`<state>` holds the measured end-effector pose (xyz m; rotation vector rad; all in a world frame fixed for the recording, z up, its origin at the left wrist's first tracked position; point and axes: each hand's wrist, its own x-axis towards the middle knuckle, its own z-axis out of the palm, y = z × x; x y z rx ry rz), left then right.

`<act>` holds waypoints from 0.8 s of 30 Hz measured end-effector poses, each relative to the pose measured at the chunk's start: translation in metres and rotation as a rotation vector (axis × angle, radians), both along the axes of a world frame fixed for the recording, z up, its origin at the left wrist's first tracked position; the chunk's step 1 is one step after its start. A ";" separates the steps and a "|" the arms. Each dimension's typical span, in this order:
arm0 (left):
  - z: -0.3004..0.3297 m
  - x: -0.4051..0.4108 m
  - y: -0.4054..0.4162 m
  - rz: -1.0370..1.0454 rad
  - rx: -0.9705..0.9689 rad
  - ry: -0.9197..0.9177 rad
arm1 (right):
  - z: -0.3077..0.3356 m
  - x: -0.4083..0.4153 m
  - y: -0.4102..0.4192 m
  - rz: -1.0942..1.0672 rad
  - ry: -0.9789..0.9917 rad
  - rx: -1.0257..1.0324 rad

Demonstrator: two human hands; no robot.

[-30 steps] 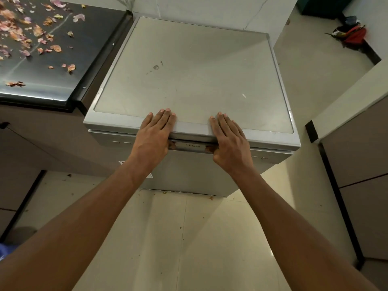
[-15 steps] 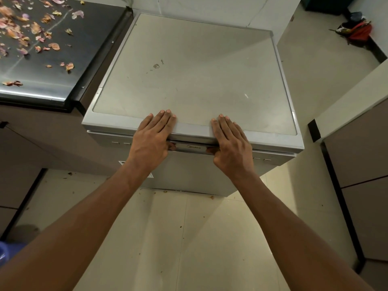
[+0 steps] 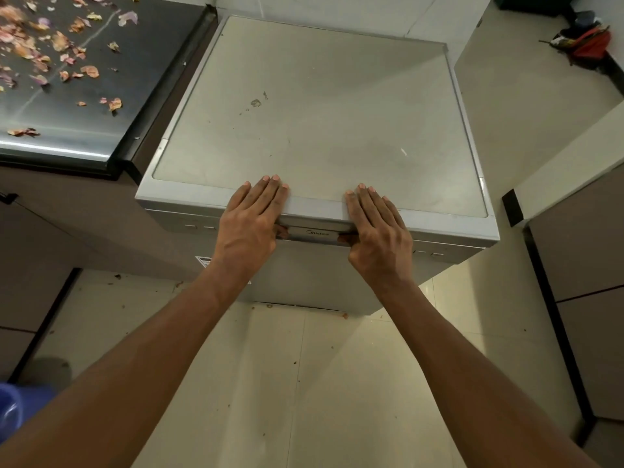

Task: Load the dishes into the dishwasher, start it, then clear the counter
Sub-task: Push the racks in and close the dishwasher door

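One dishwasher (image 3: 314, 123), one dark surface (image 3: 101, 96) beside it, and two hands (image 3: 250, 224) (image 3: 378, 231) are present. Onion-skin scraps (image 3: 89, 70) on the surface number well over a dozen; an exact count is not possible. One blue container (image 3: 13, 407) shows at the lower left, apparently a bucket.

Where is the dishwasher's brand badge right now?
In the head view, the badge sits centre frame on the dishwasher front, just under the top's front lip, between the left hand and the right hand.
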<state>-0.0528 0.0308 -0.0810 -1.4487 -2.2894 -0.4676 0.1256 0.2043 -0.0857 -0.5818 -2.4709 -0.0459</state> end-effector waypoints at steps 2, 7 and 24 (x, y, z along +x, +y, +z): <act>0.000 0.000 0.000 0.000 -0.016 -0.018 | 0.000 0.000 0.000 0.005 -0.008 -0.018; 0.006 0.003 0.002 0.015 -0.078 -0.091 | 0.007 -0.001 -0.005 -0.015 -0.051 -0.085; 0.143 0.011 -0.044 0.012 -0.383 -0.227 | 0.154 -0.031 -0.059 -0.111 -0.593 -0.433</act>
